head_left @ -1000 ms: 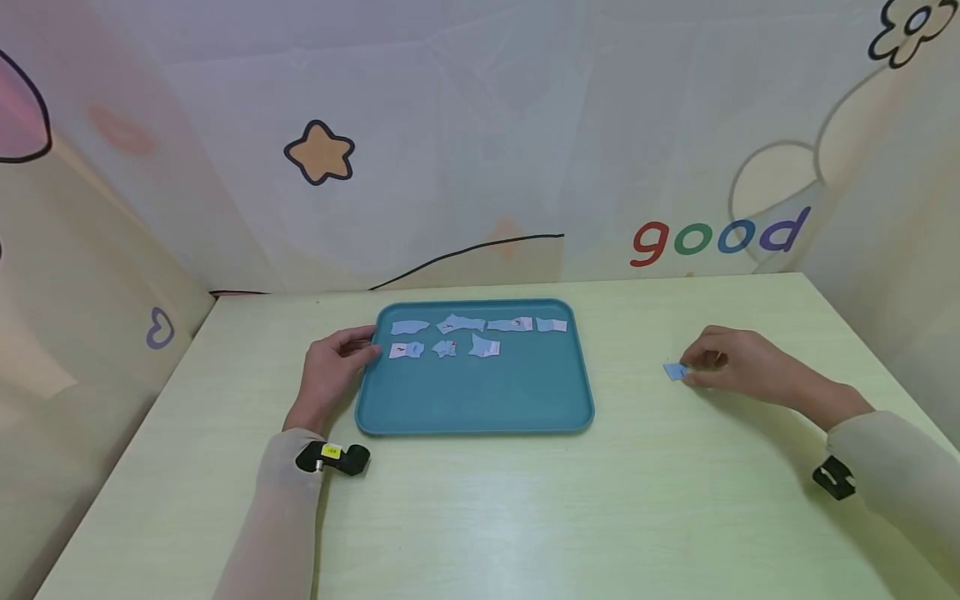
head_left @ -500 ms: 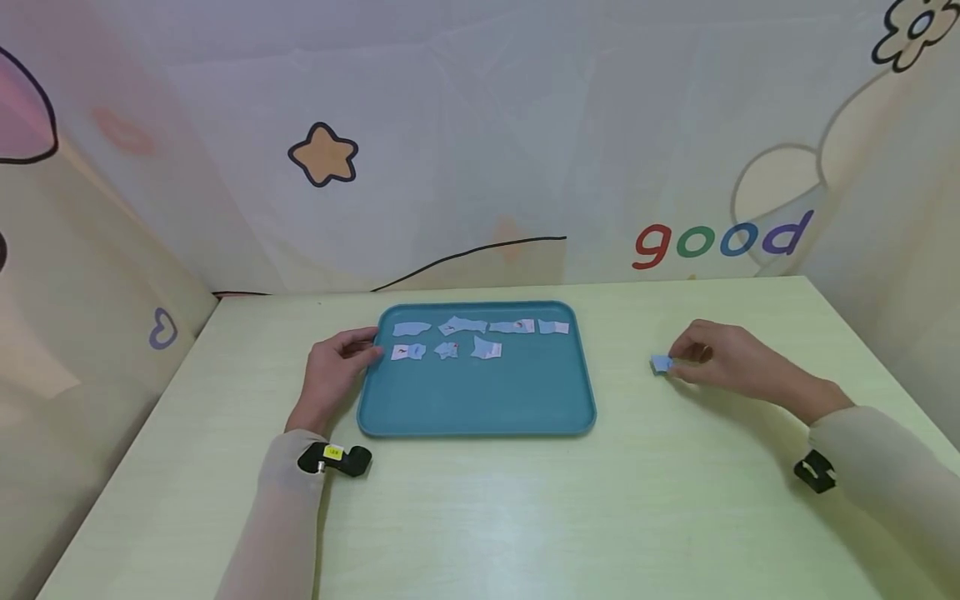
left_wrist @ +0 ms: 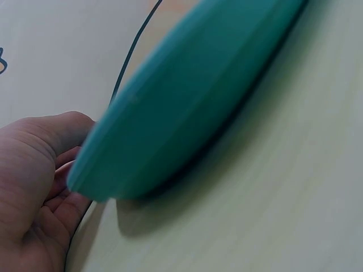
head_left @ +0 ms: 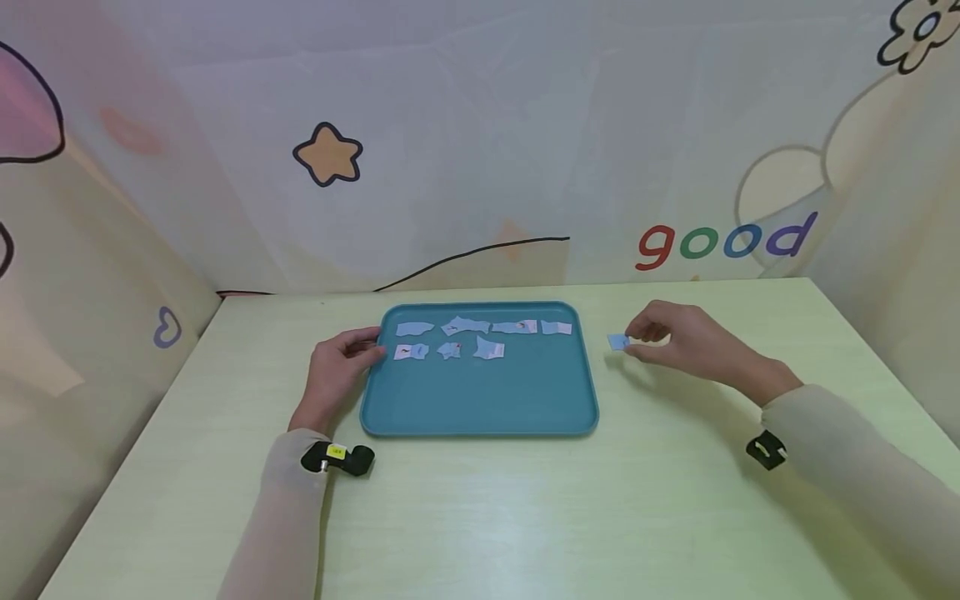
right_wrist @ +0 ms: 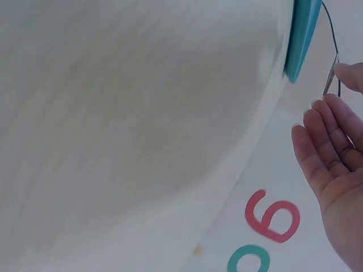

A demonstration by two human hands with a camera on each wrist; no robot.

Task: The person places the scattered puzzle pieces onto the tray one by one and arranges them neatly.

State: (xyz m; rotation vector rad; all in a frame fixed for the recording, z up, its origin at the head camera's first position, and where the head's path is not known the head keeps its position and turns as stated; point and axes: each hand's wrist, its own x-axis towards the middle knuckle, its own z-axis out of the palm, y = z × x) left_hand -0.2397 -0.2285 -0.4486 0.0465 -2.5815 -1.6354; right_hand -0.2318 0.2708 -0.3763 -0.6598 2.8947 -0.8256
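Note:
My right hand [head_left: 686,340] pinches a small light-blue paper scrap [head_left: 618,342] between thumb and fingertips, held above the table to the right of the tray. In the right wrist view the scrap [right_wrist: 330,76] shows nearly edge-on, with the other fingers extended below it. My left hand [head_left: 335,372] grips the left rim of a teal tray [head_left: 480,408]; in the left wrist view the thumb lies at the tray's edge and the fingers are partly hidden behind it. On the tray, torn paper pieces lie in two rows, a back row [head_left: 466,325] and a shorter front row [head_left: 489,348].
A pale wooden table [head_left: 480,508] carries the tray. Behind it hangs a printed cloth backdrop [head_left: 465,150] with a star and the word "good", and fabric walls stand at both sides.
My right hand has lifted the paper scrap off the table and carried it left toward the tray. The left hand stays at the tray's rim, and the pieces on the tray keep their places.

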